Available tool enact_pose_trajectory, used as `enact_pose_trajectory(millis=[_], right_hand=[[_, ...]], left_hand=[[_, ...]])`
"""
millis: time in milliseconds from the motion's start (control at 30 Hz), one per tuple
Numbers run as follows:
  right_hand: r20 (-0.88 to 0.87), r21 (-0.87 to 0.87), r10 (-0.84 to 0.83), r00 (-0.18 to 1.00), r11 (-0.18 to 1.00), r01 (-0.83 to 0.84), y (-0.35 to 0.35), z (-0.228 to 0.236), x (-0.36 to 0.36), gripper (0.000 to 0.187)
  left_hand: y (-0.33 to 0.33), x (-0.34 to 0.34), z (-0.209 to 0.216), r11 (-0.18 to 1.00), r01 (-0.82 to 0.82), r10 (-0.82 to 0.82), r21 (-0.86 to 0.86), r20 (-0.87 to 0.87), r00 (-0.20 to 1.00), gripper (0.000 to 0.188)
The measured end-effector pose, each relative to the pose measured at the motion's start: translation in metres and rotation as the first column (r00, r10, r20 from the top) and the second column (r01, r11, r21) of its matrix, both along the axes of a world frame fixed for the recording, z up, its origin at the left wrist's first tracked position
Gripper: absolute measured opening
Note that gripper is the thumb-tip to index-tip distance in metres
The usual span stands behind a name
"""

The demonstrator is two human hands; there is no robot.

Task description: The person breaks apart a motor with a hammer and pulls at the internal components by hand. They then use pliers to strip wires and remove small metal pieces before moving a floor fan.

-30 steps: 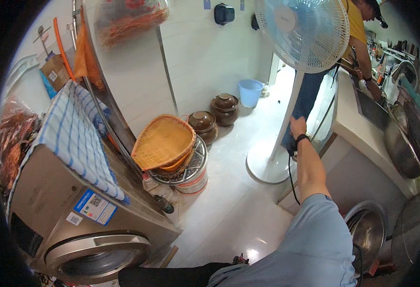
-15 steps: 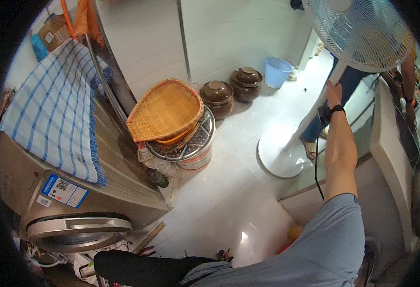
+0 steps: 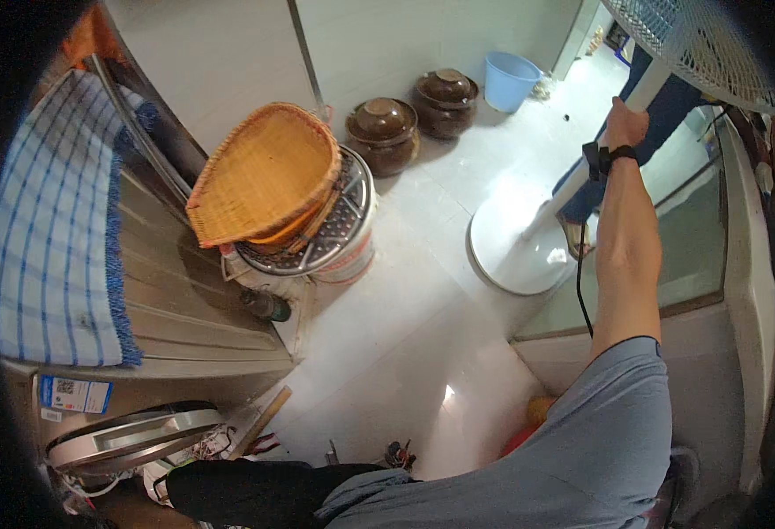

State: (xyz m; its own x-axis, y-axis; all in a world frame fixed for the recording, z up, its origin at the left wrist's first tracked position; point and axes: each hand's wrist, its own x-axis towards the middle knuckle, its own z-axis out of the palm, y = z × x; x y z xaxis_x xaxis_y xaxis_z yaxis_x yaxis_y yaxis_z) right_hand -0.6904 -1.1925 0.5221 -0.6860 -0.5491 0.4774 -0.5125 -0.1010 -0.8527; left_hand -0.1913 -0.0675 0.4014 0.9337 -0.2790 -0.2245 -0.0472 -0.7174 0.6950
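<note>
Right hand (image 3: 625, 125) is clamped round the slim pole (image 3: 568, 191) of a tall white pedestal fan (image 3: 550, 210), long axis slanting from disc base (image 3: 502, 254) lower left of the hand to caged head (image 3: 714, 44) upper right, left hand out of view.

fan pole (image 3: 650, 86): smooth | basket (image 3: 264, 176): rough wicker | 2 pots (image 3: 381, 128): glossy glaze | towel (image 3: 61, 220): matt cloth

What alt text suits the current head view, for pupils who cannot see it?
A person's right hand grips a white standing fan with a flat round base. Further left are a shallow tan woven basket and two round brown lidded pots.
</note>
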Motion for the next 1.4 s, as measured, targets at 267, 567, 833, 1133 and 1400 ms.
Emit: enact_pose_trajectory(millis=[267, 567, 833, 1133, 1400], right_hand=[[0.122, -0.049, 0.334, 0.935, 0.943, -0.330, 0.009, -0.009, -0.014, 0.037], [0.116, -0.030, 0.548, 0.829, 0.836, -0.548, 0.015, -0.004, -0.028, 0.025], [0.199, 0.003, 0.676, 0.710, 0.724, -0.690, 0.031, -0.004, -0.021, 0.019], [0.220, 0.037, 0.760, 0.611, 0.619, -0.784, 0.015, 0.004, -0.019, 0.024], [-0.021, 0.097, 0.494, 0.869, 0.867, -0.490, 0.019, -0.060, 0.009, 0.045]], left_hand=[[0.004, 0.035, 0.007, 0.998, 0.019, -0.020, -0.056, -0.011, 1.000, 0.022], [0.003, 0.054, 0.001, 0.978, -0.034, 0.037, -0.205, 0.013, 0.999, 0.018], [-0.043, 0.089, -0.046, 0.883, -0.073, 0.106, -0.463, 0.046, 0.993, 0.014], [-0.060, 0.131, -0.047, 0.760, -0.107, 0.217, -0.641, 0.094, 0.972, 0.010], [0.076, 0.097, -0.007, 0.676, -0.239, 0.446, -0.697, 0.128, 0.886, 0.007]])
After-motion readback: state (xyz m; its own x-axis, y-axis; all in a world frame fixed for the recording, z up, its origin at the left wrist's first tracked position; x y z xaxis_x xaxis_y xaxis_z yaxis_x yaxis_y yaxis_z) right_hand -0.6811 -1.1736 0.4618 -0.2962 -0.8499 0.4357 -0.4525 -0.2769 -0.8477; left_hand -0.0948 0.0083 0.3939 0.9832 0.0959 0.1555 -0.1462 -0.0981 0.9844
